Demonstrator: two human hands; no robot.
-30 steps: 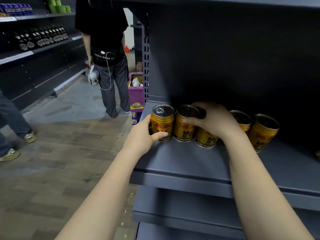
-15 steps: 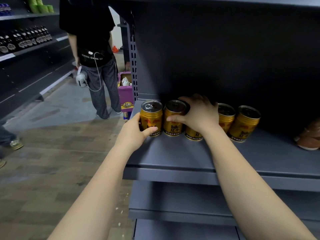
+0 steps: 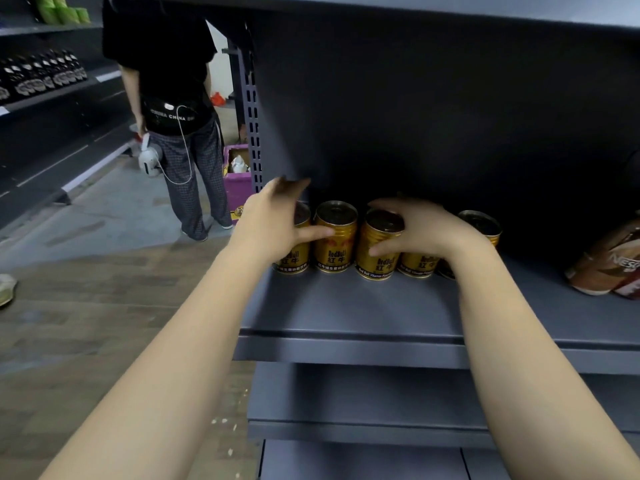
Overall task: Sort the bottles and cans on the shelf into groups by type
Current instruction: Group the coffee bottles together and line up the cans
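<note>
At frame centre on the shelf (image 3: 346,306), upright cans (image 3: 335,242) stand in a row; left hand (image 3: 273,230) cups the leftmost, right hand (image 3: 420,230) clamps the third, both touching.

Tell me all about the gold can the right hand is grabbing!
The short gold metal can stands upright on the grey shelf, third from the left in a row of matching cans. It has a dark lid with a pull tab, ribbed shoulders and red Red Bull lettering. The right hand wraps around it, thumb in front.
</note>
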